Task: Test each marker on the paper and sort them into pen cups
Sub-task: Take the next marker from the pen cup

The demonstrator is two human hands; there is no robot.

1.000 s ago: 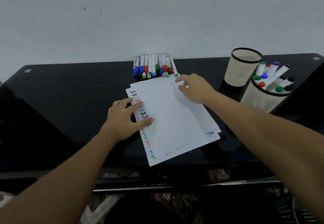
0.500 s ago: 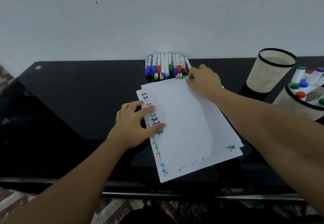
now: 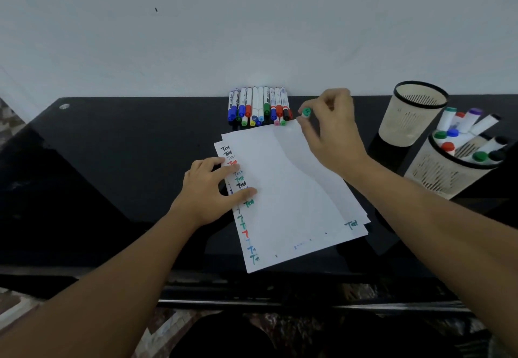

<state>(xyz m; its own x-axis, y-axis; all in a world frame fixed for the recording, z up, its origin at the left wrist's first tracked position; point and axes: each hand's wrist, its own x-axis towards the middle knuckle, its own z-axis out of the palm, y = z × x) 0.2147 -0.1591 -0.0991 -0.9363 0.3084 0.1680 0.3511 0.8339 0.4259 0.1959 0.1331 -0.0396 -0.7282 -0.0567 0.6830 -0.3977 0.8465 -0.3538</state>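
On the black surface point(image 3: 112, 161), the paper sheets point(image 3: 286, 197) are being pinned flat by the left hand point(image 3: 208, 189) for testing, while a green-capped marker point(image 3: 305, 112) is being pinched in the right hand point(image 3: 330, 130).

- left hand point(image 3: 208, 189) is lying flat, palm down, on the left edge of the paper stack point(image 3: 288, 189), fingers spread out and pointing right, forearm coming in from bottom left
- right hand point(image 3: 330, 130) is hanging over the stack's far right corner, fingers curled and pinching a green-capped marker point(image 3: 306, 112), forearm reaching in from the lower right
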